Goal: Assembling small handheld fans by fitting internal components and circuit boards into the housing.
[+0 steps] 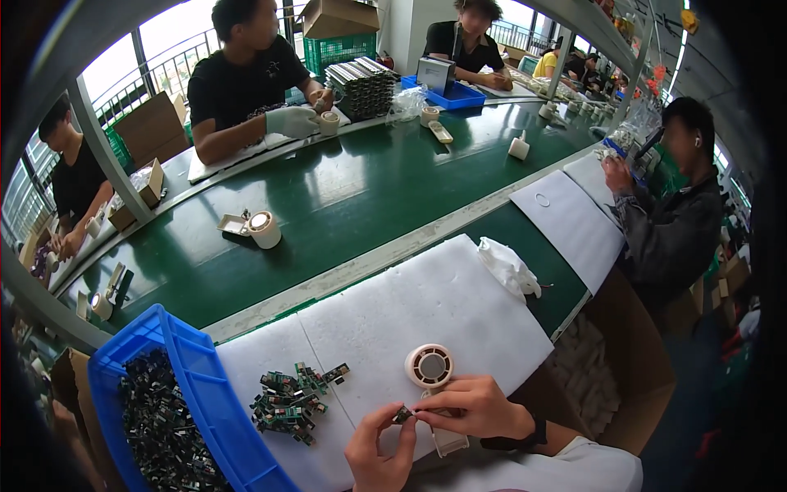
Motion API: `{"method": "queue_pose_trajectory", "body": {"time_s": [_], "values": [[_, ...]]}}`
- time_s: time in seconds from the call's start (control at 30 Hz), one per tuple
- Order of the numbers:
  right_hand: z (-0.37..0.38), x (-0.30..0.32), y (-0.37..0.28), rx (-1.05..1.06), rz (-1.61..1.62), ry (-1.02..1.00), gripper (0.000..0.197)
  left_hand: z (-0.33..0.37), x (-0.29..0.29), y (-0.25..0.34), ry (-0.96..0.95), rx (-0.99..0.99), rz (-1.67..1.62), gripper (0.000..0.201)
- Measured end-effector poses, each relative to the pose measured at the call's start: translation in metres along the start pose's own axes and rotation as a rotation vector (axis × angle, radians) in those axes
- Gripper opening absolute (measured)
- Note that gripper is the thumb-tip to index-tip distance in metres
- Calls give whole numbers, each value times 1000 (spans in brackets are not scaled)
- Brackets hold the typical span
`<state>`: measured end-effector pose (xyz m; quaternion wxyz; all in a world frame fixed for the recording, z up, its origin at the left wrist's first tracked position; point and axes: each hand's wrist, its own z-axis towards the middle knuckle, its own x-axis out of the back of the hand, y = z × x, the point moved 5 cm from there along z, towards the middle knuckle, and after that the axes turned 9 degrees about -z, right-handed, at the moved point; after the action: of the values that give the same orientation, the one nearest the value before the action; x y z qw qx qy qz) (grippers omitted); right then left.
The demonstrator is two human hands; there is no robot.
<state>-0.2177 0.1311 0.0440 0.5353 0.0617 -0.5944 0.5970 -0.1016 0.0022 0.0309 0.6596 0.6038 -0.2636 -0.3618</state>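
My left hand [381,451] pinches a small dark circuit board [402,416] between thumb and fingertips. My right hand [479,407] is closed in a pinch right beside the board; what its fingertips grip is too small to make out. Under and behind the right hand lies a white handheld device with a round grilled head [429,366], like a small fan. Its handle [449,444] shows below the hand, partly covered. On the white foam sheet [369,320] to the left is a loose pile of green circuit boards [291,400].
A blue bin [205,369] full of small boards stands at the left. Beyond runs a green conveyor [344,213] carrying white devices [264,230]. A crumpled white bag [508,266] lies on the sheet's far right. A cardboard box [631,361] stands at right. Co-workers sit around.
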Motion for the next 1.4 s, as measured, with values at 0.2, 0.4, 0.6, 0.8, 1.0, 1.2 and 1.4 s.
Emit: {"method": "queue_pose_trajectory", "body": {"time_s": [0.2,0.4,0.6,0.8,1.0,1.2,1.4], "values": [[-6,1,-1,63,-14,47,20,2,0,14,-110,-91,131,29],[-8,-2,3,59,5,56,26,0,-3,12,-144,-95,149,29],[-4,0,3,80,35,55,23,0,-5,11,-152,-114,180,29],[-8,0,6,143,24,46,22,3,-7,12,-132,-111,169,30],[-6,-1,7,74,53,31,23,3,-6,11,-126,-113,183,32],[-4,-1,9,29,51,37,23,10,-9,11,-157,-87,177,30],[-6,-2,7,79,34,78,22,9,-13,11,-179,-113,208,27]]}}
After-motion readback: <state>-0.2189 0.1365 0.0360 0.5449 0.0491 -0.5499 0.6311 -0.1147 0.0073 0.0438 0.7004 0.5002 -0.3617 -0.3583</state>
